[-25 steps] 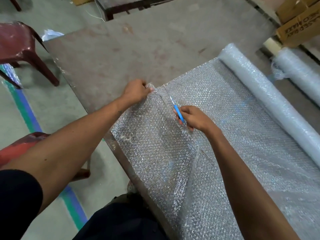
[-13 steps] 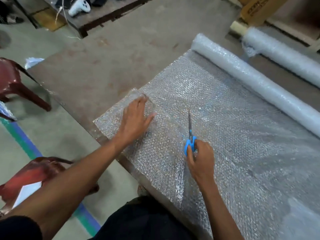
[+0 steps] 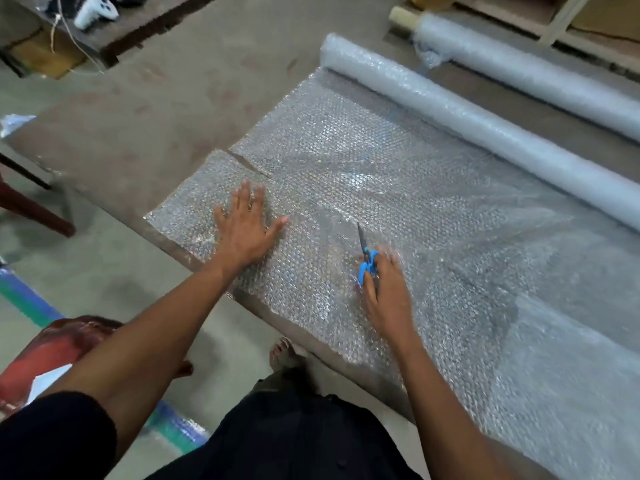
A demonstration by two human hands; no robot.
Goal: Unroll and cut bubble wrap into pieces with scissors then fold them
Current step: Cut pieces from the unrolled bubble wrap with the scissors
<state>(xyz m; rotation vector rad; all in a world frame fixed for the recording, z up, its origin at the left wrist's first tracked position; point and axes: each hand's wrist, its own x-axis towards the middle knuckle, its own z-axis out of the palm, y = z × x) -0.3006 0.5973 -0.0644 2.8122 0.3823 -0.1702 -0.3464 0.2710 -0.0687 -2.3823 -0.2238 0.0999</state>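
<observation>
A wide sheet of bubble wrap (image 3: pixel 398 188) lies unrolled across the brown table (image 3: pixel 166 109), running from its roll (image 3: pixel 467 123) at the far right. A cut line shows near the sheet's far left corner, and a strip (image 3: pixel 194 202) lies flat left of it. My left hand (image 3: pixel 247 226) presses flat on that strip with fingers spread. My right hand (image 3: pixel 384 289) rests on the sheet and holds blue-handled scissors (image 3: pixel 366 258), blades pointing away from me and closed.
A second bubble wrap roll (image 3: pixel 526 71) with a cardboard core lies beyond the first. Red plastic chairs (image 3: pixel 59 348) stand on the floor to my left, near a green and blue floor stripe. A white controller (image 3: pixel 97 8) lies on a far bench. The table's near edge runs diagonally.
My left hand let go of the lifted edge and now lies flat on the cut strip. My right hand drew the scissors back toward me along the sheet. The wrap has settled flat.
</observation>
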